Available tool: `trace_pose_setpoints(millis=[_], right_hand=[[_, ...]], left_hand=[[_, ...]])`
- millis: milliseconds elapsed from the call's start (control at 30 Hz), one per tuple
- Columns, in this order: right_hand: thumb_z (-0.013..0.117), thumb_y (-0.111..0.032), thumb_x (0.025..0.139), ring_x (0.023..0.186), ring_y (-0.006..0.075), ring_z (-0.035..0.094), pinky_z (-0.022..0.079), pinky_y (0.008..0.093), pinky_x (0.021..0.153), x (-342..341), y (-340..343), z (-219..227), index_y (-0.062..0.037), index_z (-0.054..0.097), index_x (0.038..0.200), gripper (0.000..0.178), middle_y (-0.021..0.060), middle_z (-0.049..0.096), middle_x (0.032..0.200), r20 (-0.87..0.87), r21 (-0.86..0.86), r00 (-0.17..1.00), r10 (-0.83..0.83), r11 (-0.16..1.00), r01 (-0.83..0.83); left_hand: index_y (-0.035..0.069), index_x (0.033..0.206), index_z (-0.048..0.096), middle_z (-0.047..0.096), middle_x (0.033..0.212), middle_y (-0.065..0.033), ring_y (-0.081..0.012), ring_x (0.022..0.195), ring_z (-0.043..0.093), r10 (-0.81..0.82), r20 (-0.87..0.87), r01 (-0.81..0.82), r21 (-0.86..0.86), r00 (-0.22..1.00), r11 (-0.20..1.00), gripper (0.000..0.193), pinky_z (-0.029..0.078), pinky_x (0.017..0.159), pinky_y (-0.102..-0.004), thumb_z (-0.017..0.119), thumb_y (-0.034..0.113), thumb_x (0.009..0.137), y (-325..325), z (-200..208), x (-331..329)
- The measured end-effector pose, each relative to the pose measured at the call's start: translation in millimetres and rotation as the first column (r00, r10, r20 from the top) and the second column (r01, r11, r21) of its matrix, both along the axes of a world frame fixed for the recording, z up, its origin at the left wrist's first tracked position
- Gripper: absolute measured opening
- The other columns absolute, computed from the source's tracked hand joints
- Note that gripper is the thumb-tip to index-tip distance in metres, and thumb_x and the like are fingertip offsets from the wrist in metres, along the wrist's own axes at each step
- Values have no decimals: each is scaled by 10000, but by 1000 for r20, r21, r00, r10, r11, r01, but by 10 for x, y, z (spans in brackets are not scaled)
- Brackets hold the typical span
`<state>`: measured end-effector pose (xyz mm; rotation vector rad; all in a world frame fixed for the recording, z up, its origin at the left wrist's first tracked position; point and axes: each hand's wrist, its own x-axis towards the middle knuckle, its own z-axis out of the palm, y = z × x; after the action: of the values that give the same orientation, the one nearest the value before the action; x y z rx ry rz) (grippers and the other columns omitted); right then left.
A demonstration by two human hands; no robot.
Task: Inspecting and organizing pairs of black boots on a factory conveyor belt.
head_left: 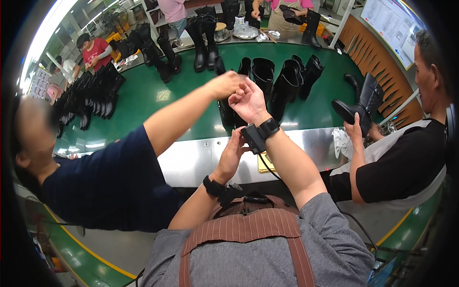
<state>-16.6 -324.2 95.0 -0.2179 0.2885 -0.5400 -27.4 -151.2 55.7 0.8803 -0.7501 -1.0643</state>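
Observation:
My left hand [229,155] is at the black box-shaped device [254,137] strapped to my right wrist, with its thumb and fingers around the near-left edge. My right hand [251,103] is raised over the bench, palm toward me, its fingers loosely bent with nothing visible in them. From the left a co-worker's hand [224,85] reaches across and overlaps my right fingertips; whether they touch I cannot tell. Behind my right hand stand several tall black boots [286,83] on the green table [160,98]. A black cable hangs from the device.
A steel ledge [191,165] runs along the near side, with a yellow item [267,163] on it. To the right a seated person holds a black boot [368,98]. Rows of black boots [103,91] stand at the left. More people work beyond the table.

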Motion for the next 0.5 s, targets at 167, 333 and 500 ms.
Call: trace_pose_setpoints(millis=[167, 333, 500], right_hand=[[612, -366, 927, 569, 131, 445, 432, 306, 680, -131, 7, -50, -126, 573, 735, 310, -11, 457, 578, 74, -4, 991, -114, 993, 115], [591, -349, 953, 536, 98, 390, 384, 292, 661, -454, 46, -406, -154, 533, 732, 300, -44, 424, 571, -104, -235, 974, -200, 957, 171], [575, -321, 971, 533, 70, 377, 371, 279, 617, -1139, 290, -1065, -167, 523, 753, 272, -78, 424, 559, -552, -77, 823, 131, 975, -207]], left_hand=[[38, 1325, 485, 556, 1262, -75, -171, 1136, 533, -96, 8, 95, 65, 995, 993, 592, 433, 959, -357, 233, 501, 1054, 6, -68, -64], [44, 1205, 574, 597, 1178, -59, -160, 1097, 561, -168, 13, 166, 85, 986, 982, 458, 445, 952, -348, 362, 417, 1044, 34, -299, -129], [77, 1071, 621, 663, 999, -23, -141, 906, 627, 50, -113, 5, 439, 992, 898, 151, 502, 814, -301, 593, 144, 939, -52, -421, 295]])
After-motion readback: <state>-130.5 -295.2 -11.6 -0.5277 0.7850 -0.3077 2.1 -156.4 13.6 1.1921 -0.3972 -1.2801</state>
